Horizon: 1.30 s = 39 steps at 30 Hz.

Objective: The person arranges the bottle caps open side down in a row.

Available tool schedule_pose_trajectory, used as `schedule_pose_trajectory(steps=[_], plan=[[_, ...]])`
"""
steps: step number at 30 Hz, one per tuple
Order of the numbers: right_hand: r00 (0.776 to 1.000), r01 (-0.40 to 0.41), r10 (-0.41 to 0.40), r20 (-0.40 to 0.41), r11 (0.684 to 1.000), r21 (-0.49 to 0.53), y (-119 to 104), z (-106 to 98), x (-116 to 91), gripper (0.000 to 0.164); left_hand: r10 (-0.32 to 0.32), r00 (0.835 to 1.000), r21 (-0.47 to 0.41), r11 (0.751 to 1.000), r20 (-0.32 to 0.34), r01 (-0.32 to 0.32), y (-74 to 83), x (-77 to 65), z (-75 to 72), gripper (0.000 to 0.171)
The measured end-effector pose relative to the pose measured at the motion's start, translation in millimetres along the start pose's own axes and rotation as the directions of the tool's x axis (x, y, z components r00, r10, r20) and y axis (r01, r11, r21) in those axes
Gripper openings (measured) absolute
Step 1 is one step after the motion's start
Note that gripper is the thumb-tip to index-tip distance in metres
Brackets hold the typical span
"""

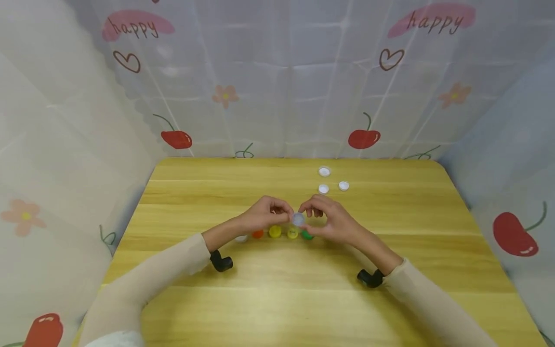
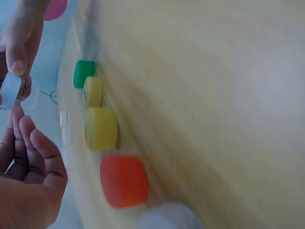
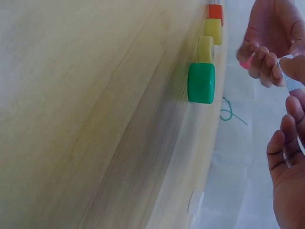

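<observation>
Both hands hold a small, round, pale translucent piece, like a cap or lid [image 1: 297,219], above the middle of the table. The left hand [image 1: 264,213] pinches its left edge, and the right hand [image 1: 334,222] has thumb and fingers at its right edge. In the left wrist view the piece [image 2: 10,90] shows a thin side. Just below the hands stands a row of small round containers: a whitish one [image 2: 171,218], an orange-red one [image 2: 125,181], a yellow one [image 2: 101,129], a second yellow one with a marking on top [image 1: 292,233], and a green one [image 3: 201,83].
Three white round lids lie toward the back of the wooden table [image 1: 286,299]: a rear one [image 1: 324,171], a front one [image 1: 323,189] and a right one [image 1: 344,186]. A printed curtain [image 1: 286,106] encloses the back and sides. Black wrist mounts [image 1: 222,261] hang under the forearms.
</observation>
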State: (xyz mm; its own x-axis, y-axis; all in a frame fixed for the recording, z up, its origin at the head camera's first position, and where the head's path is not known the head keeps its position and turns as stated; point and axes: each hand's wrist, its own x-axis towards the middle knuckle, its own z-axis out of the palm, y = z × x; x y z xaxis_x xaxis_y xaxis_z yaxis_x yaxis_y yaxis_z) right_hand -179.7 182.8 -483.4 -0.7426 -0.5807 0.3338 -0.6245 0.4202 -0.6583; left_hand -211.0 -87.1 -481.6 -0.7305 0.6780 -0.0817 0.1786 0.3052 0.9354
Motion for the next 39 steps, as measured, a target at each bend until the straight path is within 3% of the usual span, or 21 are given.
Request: schedule_pose_trajectory(steps=[3, 6, 7, 9, 12, 13, 15, 17, 20, 22, 25, 27, 29, 31, 34, 35, 37, 39], plan=[[0.998, -0.051, 0.05, 0.026, 0.998, 0.021, 2, 3, -2, 0.035, 0.097, 0.995, 0.17, 0.981, -0.034, -0.09, -0.4, -1.5, -1.2, 0.011], [0.989, -0.141, 0.135, 0.063, 0.985, 0.103, 5, 4, -5, 0.028, 0.212, 0.977, 0.361, 0.914, -0.031, -0.187, 2.6, -2.9, -1.1, 0.011], [0.983, -0.174, 0.164, 0.079, 0.974, 0.146, 6, 5, -6, 0.023, 0.26, 0.965, 0.431, 0.874, -0.024, -0.224, 4.2, -3.2, -1.0, 0.011], [0.968, -0.246, 0.223, 0.117, 0.938, 0.244, 8, 5, -7, 0.016, 0.359, 0.933, 0.563, 0.772, -0.004, -0.294, 7.5, -3.7, -0.7, 0.012], [0.94, -0.339, 0.291, 0.179, 0.857, 0.387, 11, 4, -6, 0.023, 0.512, 0.859, 0.705, 0.6, 0.026, -0.379, 12.4, -3.0, -0.9, 0.014], [0.933, -0.358, 0.303, 0.194, 0.832, 0.424, 11, 4, -5, 0.026, 0.551, 0.834, 0.73, 0.556, 0.035, -0.398, 13.3, -2.1, -0.9, 0.015], [0.925, -0.38, 0.315, 0.214, 0.795, 0.473, 12, 2, -4, 0.03, 0.606, 0.794, 0.757, 0.496, 0.05, -0.426, 15.4, -0.4, -0.9, 0.017], [0.922, -0.388, 0.319, 0.22, 0.774, 0.501, 12, 2, -3, 0.031, 0.637, 0.768, 0.766, 0.464, 0.061, -0.445, 16.5, 1.2, -1.0, 0.019], [0.917, -0.399, 0.328, 0.228, 0.74, 0.541, 11, 3, -1, 0.032, 0.656, 0.752, 0.765, 0.449, 0.07, -0.463, 16.3, 2.4, -1.2, 0.02], [0.911, -0.411, 0.335, 0.241, 0.696, 0.589, 10, 5, -1, 0.033, 0.667, 0.742, 0.762, 0.443, 0.072, -0.472, 15.8, 2.1, -1.1, 0.02], [0.902, -0.426, 0.346, 0.258, 0.616, 0.663, 10, 9, -1, 0.035, 0.678, 0.733, 0.751, 0.451, 0.063, -0.482, 16.3, 1.6, -0.5, 0.02], [0.898, -0.428, 0.362, 0.251, 0.583, 0.691, 10, 10, 0, 0.032, 0.674, 0.737, 0.739, 0.471, 0.051, -0.482, 17.8, 0.9, 0.1, 0.02], [0.894, -0.43, 0.385, 0.23, 0.592, 0.681, 10, 10, -1, 0.03, 0.647, 0.762, 0.702, 0.531, 0.027, -0.475, 18.2, 0.1, 0.8, 0.021], [0.895, -0.423, 0.406, 0.185, 0.645, 0.636, 9, 9, -2, 0.025, 0.586, 0.81, 0.632, 0.633, -0.014, -0.447, 16.0, -0.9, 1.8, 0.022], [0.917, -0.369, 0.39, 0.077, 0.762, 0.532, 6, 7, -4, 0.019, 0.441, 0.892, 0.455, 0.817, -0.095, -0.355, 13.1, -1.2, 5.1, 0.024], [0.927, -0.341, 0.373, 0.037, 0.799, 0.494, 5, 5, -5, 0.017, 0.388, 0.914, 0.389, 0.865, -0.117, -0.317, 12.1, -0.9, 6.7, 0.025], [0.945, -0.28, 0.325, -0.036, 0.861, 0.425, 5, 4, -8, 0.016, 0.305, 0.942, 0.279, 0.925, -0.141, -0.257, 10.9, -0.2, 10.8, 0.026], [0.959, -0.221, 0.27, -0.089, 0.903, 0.369, 4, 3, -10, 0.019, 0.249, 0.957, 0.205, 0.954, -0.147, -0.217, 10.1, -0.4, 14.8, 0.024]])
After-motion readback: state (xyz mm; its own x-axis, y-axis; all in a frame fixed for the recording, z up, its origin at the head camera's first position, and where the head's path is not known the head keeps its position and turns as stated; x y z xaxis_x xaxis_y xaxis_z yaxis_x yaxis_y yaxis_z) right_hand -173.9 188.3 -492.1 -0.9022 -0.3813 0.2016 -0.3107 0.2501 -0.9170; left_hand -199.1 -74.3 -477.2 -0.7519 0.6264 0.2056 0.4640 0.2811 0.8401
